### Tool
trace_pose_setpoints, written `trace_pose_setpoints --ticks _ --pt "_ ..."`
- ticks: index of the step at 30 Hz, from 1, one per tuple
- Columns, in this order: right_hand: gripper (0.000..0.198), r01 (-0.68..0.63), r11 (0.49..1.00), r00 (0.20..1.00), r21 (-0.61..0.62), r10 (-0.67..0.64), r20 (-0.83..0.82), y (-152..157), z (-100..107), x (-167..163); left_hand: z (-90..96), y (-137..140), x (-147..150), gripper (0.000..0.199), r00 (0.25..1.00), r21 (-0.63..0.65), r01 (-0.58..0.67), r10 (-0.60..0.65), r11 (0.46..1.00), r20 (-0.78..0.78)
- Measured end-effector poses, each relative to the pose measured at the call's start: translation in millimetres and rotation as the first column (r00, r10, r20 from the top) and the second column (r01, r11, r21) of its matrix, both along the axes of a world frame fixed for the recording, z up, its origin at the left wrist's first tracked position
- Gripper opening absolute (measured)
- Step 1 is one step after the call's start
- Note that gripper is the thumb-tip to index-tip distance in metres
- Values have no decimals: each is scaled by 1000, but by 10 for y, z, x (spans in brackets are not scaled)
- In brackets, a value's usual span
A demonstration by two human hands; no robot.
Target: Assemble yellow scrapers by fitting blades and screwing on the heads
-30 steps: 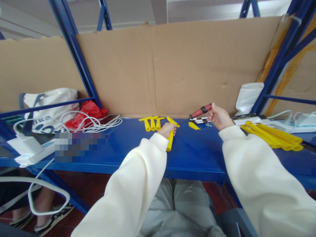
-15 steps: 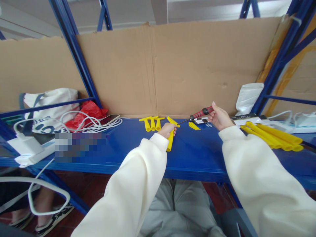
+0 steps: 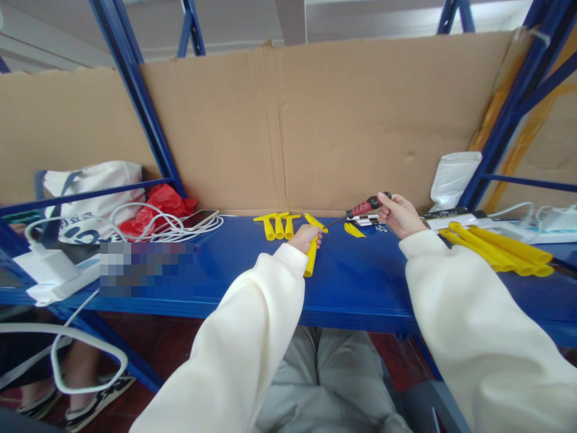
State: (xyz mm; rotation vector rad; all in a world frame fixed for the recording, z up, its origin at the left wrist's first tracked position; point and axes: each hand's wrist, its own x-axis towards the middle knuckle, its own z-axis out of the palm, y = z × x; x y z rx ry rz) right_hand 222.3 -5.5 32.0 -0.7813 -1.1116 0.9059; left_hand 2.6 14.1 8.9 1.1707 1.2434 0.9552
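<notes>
My left hand (image 3: pixel 305 238) is closed around a yellow tool-shaped part (image 3: pixel 311 264), whose tubular handle points toward me and whose flat crosspiece shows beyond my fingers. My right hand (image 3: pixel 400 216) pinches the butt end of a red and black screwdriver (image 3: pixel 360 208). Its thin shaft slants down left to the yellow part beside my left fingers; the tip's exact contact is hard to make out. Left of that hand, three similar yellow T-shaped pieces (image 3: pixel 279 227) lie in a row. A loose yellow flat piece (image 3: pixel 354 230) rests below the screwdriver.
Several yellow tubes (image 3: pixel 500 249) lie at right, near a white pouch (image 3: pixel 454 177). White cables (image 3: pixel 171 225), a red plastic bag (image 3: pixel 164 204) and a white cloth bag (image 3: pixel 94 192) occupy the left. Cardboard (image 3: pixel 360 120) backs the blue shelf (image 3: pixel 360 288); a seated person's feet show lower left.
The fingers of my right hand have shifted on the screwdriver's handle, leaving its black end in view. My left hand and the yellow part stay in place.
</notes>
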Motion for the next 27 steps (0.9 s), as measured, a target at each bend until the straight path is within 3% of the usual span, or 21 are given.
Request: trace_pose_setpoints --ticks 9,19,27 --pt "63 76 997 997 -18 -75 33 72 -51 28 0 5 -3 22 1000 -1 0 0 1000 -22" --pt "55 -13 1000 997 -1 13 70 -7 9 -12 -3 1 8 20 1000 7 -6 7 1000 -19" --pt "61 35 999 994 24 -37 106 53 -49 12 -11 27 1 17 999 -2 -9 9 1000 -44"
